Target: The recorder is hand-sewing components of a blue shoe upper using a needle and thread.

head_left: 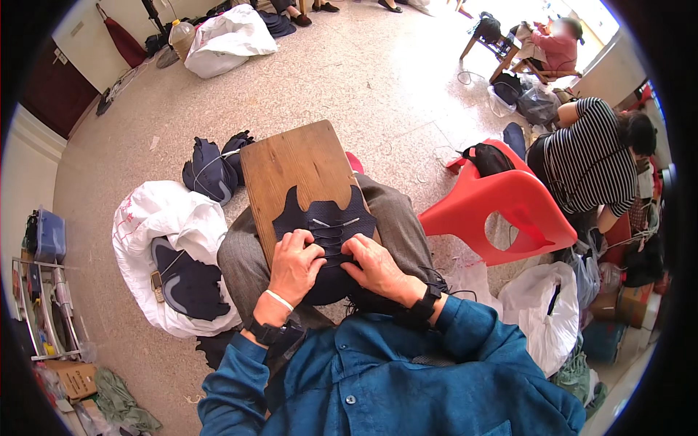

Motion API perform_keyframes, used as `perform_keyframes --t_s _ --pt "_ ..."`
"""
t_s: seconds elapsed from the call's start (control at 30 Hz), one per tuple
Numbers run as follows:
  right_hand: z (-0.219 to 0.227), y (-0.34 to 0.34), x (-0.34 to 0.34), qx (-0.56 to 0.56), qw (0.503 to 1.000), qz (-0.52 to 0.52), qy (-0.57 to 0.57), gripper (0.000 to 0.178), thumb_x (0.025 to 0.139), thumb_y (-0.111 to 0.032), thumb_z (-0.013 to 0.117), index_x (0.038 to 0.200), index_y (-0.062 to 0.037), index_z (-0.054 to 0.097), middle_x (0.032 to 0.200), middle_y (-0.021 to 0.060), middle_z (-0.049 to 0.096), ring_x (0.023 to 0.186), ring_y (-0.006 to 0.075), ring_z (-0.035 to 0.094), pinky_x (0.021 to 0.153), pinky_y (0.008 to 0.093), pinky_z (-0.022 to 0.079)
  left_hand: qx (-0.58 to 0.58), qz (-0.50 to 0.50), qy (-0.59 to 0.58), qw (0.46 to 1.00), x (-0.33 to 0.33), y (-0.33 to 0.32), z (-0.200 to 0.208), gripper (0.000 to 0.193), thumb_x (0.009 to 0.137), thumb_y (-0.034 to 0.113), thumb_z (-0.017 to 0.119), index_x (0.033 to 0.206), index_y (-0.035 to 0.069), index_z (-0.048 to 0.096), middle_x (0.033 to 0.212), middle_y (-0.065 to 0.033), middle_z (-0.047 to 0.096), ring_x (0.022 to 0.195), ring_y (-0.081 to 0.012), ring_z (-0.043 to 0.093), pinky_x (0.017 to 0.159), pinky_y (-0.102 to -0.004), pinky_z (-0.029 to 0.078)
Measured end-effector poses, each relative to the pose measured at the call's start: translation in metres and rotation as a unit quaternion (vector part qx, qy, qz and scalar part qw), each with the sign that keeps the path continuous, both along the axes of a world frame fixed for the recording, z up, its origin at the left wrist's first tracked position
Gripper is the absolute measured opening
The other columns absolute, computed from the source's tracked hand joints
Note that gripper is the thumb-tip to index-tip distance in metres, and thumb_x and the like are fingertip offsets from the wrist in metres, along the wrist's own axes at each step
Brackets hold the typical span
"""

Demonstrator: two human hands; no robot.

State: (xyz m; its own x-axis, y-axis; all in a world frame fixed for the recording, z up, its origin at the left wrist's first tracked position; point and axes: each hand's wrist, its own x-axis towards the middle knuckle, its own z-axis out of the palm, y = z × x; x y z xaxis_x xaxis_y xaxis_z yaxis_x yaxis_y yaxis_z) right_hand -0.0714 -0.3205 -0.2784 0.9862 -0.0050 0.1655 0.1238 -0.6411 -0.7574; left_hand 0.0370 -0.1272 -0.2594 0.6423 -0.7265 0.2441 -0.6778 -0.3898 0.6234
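A dark navy shoe upper [297, 219] lies spread over a wooden board [294, 156] on my lap. Dark lace [331, 237] crosses its middle in rows, and two pale lace tips point outward near the top. On the left side of the lacing, my left hand [294, 266] is closed, with thumb and bent fingers pinching the upper. My right hand [379, 269] pinches it on the opposite side, thumb and forefinger close together. Whether lace is also between the fingertips is hidden. The upper's lower part curves down toward my body.
To my left, a white sack [145, 211] holds dark uppers [190, 283]; a tied bundle [209, 171] lies beyond. A red plastic stool [465, 218] and a white bag [542, 312] are at the right. A person in stripes [592, 156] bends nearby; another person [560, 52] sits farther off.
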Motion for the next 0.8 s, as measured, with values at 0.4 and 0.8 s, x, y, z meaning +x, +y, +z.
perform_keyframes --t_s 0.4,0.8 --pt "0.0 -0.002 -0.001 0.003 0.999 0.001 -0.038 0.032 0.081 -0.002 0.075 0.108 -0.0016 0.056 0.099 0.0141 0.058 0.085 0.0312 0.065 0.075 0.0391 0.055 -0.06 -0.008 0.056 0.997 0.005 0.01 -0.012 0.012 0.079 -0.002 0.074 0.086 0.0 0.064 0.106 -0.014 0.058 0.101 -0.0326 0.061 0.088 -0.0404 0.05" --pt "0.004 -0.006 0.012 0.04 0.999 0.006 -0.019 0.014 0.09 -0.004 0.066 0.102 -0.0032 0.06 0.094 0.0162 0.058 0.086 0.039 0.064 0.075 0.0451 0.054 -0.061 0.128 0.052 0.989 -0.008 0.021 -0.022 0.012 0.077 0.006 0.08 0.085 0.012 0.073 0.086 -0.0024 0.063 0.087 -0.0238 0.063 0.081 -0.0371 0.044"
